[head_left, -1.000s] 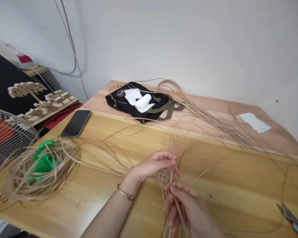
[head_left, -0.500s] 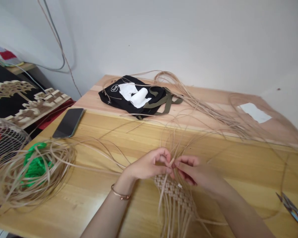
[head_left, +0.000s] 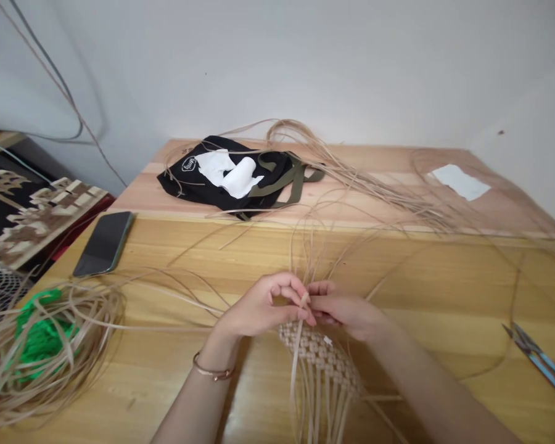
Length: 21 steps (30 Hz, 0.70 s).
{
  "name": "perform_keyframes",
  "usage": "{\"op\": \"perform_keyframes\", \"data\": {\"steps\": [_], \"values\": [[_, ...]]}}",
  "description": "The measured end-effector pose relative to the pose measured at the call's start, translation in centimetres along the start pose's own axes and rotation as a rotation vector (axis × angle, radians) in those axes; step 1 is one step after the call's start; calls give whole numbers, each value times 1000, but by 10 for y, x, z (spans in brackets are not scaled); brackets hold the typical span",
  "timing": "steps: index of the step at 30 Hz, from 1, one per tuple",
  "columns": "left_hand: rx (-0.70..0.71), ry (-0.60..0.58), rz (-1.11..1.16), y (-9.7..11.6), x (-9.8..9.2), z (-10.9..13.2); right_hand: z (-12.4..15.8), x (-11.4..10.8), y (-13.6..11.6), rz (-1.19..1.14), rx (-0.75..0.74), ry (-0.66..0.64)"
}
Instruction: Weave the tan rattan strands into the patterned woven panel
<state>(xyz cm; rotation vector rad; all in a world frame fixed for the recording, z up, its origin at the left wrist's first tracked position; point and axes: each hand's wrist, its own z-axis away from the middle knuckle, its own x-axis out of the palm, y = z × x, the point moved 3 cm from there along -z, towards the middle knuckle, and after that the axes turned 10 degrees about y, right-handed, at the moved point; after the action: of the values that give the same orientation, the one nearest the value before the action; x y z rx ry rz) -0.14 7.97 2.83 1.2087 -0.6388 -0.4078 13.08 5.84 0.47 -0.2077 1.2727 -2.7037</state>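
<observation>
A knotted piece of beige strands [head_left: 321, 356] lies at the lower centre, its loose ends hanging toward the front edge and others spreading away behind. At its upper left end, my left hand [head_left: 271, 303] pinches a beige strand [head_left: 295, 361] between thumb and fingers. My right hand [head_left: 345, 308] is closed right beside it, its fingertips meeting those of the left at the strands; what exactly they grip is hidden. A small white bit [head_left: 327, 340] shows on the knotted piece. A bracelet circles my left wrist.
Coiled strands [head_left: 92, 351] with green material [head_left: 41, 345] lie at the left, below a phone [head_left: 104, 243]. Behind are a black bag [head_left: 185, 179], white tissue [head_left: 240, 179], a long strand bundle [head_left: 351, 179] and white paper [head_left: 461, 181]. Blue-handled snips [head_left: 541, 364] lie at the right.
The view has shifted, so most things appear further left. My right hand has closed in against the left fingertips, and its fingers are more tucked together.
</observation>
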Motion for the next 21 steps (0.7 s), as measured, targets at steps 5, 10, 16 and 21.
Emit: {"op": "perform_keyframes", "data": {"steps": [5, 10, 16, 21], "values": [[-14, 105, -15, -5, -4, -4, 10, -11, 8, -60, -47, 152], [-105, 227, 24, -10, -4, -9, 27, -19, 5, 155, -313, 251], [-127, 209, -77, -10, 1, -11, 43, -16, -12, 537, -692, 325], [-62, 180, -214, -12, 1, -11, 49, -11, -22, 739, -917, 306]]}}
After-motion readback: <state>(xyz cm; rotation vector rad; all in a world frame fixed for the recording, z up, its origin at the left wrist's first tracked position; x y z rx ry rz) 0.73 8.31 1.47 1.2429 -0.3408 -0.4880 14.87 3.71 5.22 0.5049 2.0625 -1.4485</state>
